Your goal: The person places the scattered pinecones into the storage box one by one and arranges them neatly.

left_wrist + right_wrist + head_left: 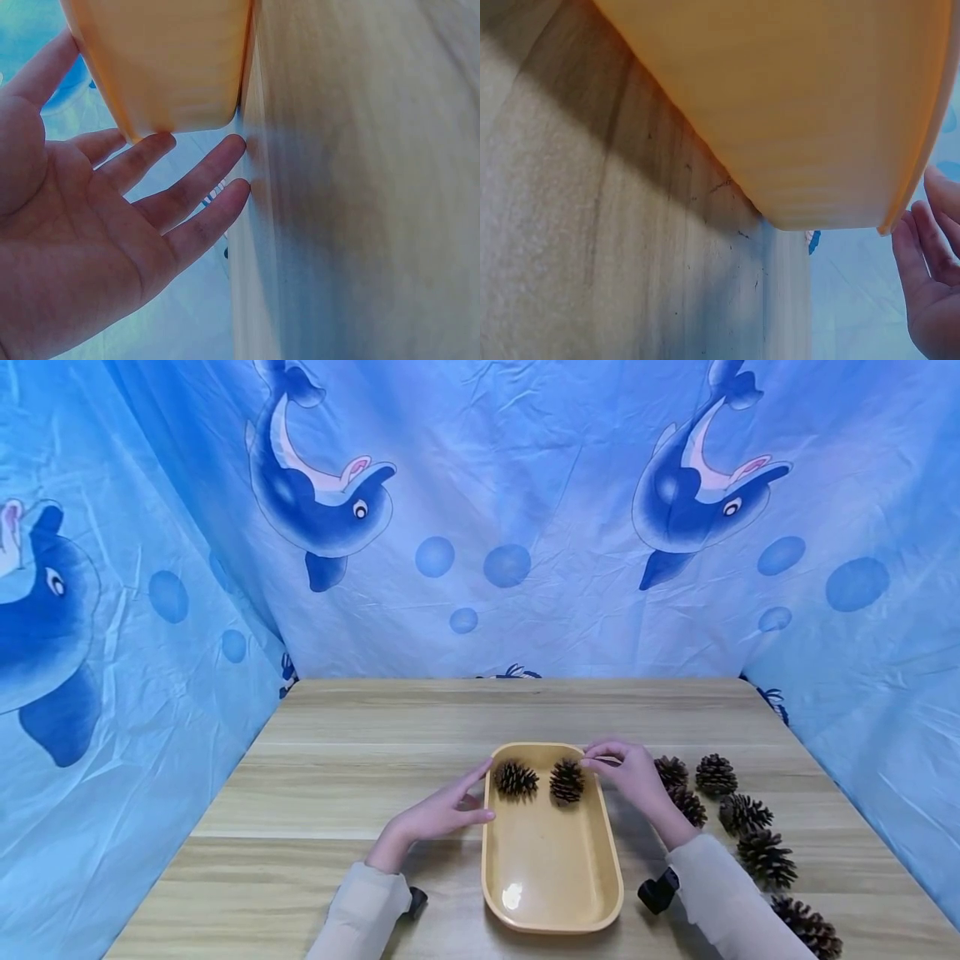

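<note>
Table (337, 760) extends beyond the tray (551, 852) all round. Left hand (438, 814), fingers apart, touches its left edge; right hand (637, 779) its right, whether pinching I cannot tell. Two pinecones (517, 779) inside; six right.

room in near half of tray (551, 868), two pinecones (517, 780) blocking its far end

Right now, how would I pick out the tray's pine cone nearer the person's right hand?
On the wooden table stands a yellow tray, between the left hand and the right hand. Two pine cones lie side by side in its far end. Yours is the cone beside the right hand; its neighbour lies nearer the left hand.
</note>
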The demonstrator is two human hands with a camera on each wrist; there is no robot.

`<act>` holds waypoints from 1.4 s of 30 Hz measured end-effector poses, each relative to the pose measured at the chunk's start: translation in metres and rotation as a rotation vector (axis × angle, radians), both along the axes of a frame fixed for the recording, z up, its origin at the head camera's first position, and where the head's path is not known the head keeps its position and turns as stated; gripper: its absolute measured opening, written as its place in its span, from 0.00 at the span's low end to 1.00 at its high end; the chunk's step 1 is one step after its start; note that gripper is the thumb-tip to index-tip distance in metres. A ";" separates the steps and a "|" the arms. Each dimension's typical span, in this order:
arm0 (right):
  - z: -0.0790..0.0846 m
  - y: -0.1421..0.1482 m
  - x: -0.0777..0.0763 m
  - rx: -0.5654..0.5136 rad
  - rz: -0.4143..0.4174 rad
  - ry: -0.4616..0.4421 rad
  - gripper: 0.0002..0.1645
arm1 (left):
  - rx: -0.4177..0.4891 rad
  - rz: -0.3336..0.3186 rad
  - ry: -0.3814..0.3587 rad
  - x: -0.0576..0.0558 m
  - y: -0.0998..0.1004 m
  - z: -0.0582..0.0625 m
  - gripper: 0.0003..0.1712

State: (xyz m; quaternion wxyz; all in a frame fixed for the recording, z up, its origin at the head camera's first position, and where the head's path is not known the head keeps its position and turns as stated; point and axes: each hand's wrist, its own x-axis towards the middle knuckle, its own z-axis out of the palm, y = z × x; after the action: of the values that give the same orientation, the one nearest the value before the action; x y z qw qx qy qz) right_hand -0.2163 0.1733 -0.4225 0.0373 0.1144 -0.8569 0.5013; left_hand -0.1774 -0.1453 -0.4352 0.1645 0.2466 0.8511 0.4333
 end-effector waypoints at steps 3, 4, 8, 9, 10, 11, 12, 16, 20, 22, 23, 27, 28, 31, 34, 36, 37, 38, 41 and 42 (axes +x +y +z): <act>-0.001 0.000 0.000 -0.024 0.007 -0.010 0.13 | 0.000 0.000 -0.003 0.000 0.000 0.001 0.50; -0.001 0.000 0.000 -0.037 0.015 -0.021 0.14 | 0.001 0.000 -0.004 0.000 0.000 0.001 0.50; 0.000 0.000 0.001 -0.067 0.028 -0.053 0.18 | 0.006 0.002 -0.016 0.001 0.000 0.002 0.50; 0.000 0.000 0.000 -0.069 0.031 -0.055 0.18 | 0.007 0.002 -0.017 0.001 0.000 0.002 0.50; 0.000 0.000 0.000 -0.073 0.034 -0.059 0.19 | 0.008 0.001 -0.017 0.001 0.000 0.002 0.50; 0.000 0.000 0.000 -0.074 0.034 -0.060 0.19 | 0.009 -0.001 -0.016 0.001 0.000 0.002 0.50; 0.001 -0.001 0.001 -0.075 0.034 -0.061 0.19 | 0.009 -0.001 -0.016 0.001 0.001 0.002 0.50; 0.002 -0.002 0.001 -0.078 0.039 -0.067 0.21 | 0.008 -0.003 -0.009 0.001 0.000 0.002 0.50; 0.002 -0.002 0.002 -0.071 0.031 -0.084 0.21 | 0.005 -0.001 -0.006 0.001 -0.001 0.001 0.50; 0.002 -0.002 0.003 -0.066 0.029 -0.092 0.22 | 0.005 -0.002 -0.004 0.000 -0.001 0.001 0.50; 0.003 -0.002 0.004 -0.066 0.025 -0.098 0.21 | 0.005 -0.003 -0.006 0.000 -0.001 0.001 0.50; 0.005 -0.001 0.006 -0.069 0.027 -0.108 0.22 | 0.006 -0.008 -0.011 0.000 -0.001 0.002 0.50; 0.005 0.000 0.008 -0.070 0.031 -0.107 0.22 | 0.007 -0.006 -0.013 0.001 -0.001 0.002 0.50; 0.008 0.002 0.011 -0.069 0.033 -0.102 0.23 | 0.002 -0.003 -0.017 0.002 0.000 0.003 0.50; 0.011 0.004 0.016 -0.065 0.031 -0.094 0.24 | 0.006 -0.007 -0.017 0.003 0.001 0.005 0.50; 0.014 0.006 0.019 -0.056 0.028 -0.092 0.25 | 0.008 -0.013 -0.019 0.003 0.002 0.006 0.50; 0.015 0.007 0.020 -0.051 0.030 -0.091 0.25 | 0.011 -0.015 -0.021 0.003 0.002 0.006 0.50; 0.017 0.008 0.021 -0.044 0.031 -0.088 0.25 | 0.014 -0.017 -0.021 0.003 0.002 0.006 0.50; 0.021 0.009 0.024 -0.015 0.033 -0.081 0.26 | 0.005 -0.011 -0.030 0.004 0.002 0.007 0.50; 0.023 0.009 0.025 -0.010 0.036 -0.082 0.26 | 0.003 -0.008 -0.033 0.004 0.002 0.007 0.50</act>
State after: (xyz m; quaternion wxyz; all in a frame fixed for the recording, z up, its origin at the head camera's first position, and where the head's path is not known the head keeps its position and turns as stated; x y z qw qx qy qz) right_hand -0.1915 0.1822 -0.3997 -0.0061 0.1090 -0.8529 0.5105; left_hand -0.1735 -0.1434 -0.4282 0.1798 0.2431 0.8468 0.4377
